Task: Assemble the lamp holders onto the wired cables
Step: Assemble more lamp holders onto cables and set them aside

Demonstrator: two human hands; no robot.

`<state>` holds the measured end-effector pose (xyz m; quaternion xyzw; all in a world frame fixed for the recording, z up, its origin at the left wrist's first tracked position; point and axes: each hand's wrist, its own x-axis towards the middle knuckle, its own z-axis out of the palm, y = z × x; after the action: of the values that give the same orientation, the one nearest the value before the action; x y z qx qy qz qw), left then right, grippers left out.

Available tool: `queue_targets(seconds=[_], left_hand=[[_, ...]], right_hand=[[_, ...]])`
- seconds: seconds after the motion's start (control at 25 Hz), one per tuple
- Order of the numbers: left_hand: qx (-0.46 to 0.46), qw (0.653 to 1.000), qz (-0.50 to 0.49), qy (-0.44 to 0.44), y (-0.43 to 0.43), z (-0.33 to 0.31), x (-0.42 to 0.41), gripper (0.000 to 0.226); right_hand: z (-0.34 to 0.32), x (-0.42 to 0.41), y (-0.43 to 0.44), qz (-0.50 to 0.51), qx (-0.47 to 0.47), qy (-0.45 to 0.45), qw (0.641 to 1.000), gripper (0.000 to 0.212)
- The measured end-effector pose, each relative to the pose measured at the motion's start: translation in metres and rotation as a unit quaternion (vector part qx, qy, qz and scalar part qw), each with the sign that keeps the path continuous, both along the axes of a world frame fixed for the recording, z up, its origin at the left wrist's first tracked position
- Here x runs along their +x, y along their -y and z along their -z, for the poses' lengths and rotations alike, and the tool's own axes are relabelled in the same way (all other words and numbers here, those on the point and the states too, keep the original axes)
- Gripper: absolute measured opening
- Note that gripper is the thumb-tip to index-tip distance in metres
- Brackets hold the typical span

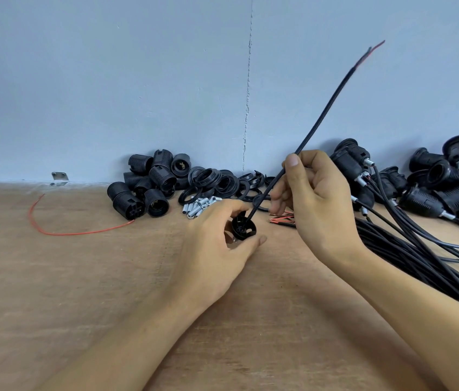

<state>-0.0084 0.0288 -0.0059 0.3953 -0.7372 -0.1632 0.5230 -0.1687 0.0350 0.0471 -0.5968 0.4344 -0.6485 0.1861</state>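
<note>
Before wall-side holder pile (149,187), cable (322,114) through gripped cap (239,233)

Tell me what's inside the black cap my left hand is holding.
The black cable runs into the black cap at its centre, between ribs. The left hand covers its underside, hiding any exit.

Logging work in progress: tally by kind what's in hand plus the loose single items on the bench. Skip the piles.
black cable, pinched by the right hand: 1
black holder cap, held by the left hand: 1
loose red wire: 1
metal bracket: 1
Total: 4
</note>
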Motion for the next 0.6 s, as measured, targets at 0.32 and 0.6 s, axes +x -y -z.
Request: queue_targets(seconds=[0.32,0.6], left_hand=[[-0.051,0.996,-0.024,-0.066,0.001,-0.002,-0.001,0.046],[-0.061,0.996,-0.051,-0.035,0.006,-0.001,0.002,0.042]], right_hand=[[0.000,-0.007,0.001,0.078,-0.031,-0.031,0.996,0.017],[0.004,0.005,-0.009,-0.016,-0.011,-0.049,0.999,0.005]])
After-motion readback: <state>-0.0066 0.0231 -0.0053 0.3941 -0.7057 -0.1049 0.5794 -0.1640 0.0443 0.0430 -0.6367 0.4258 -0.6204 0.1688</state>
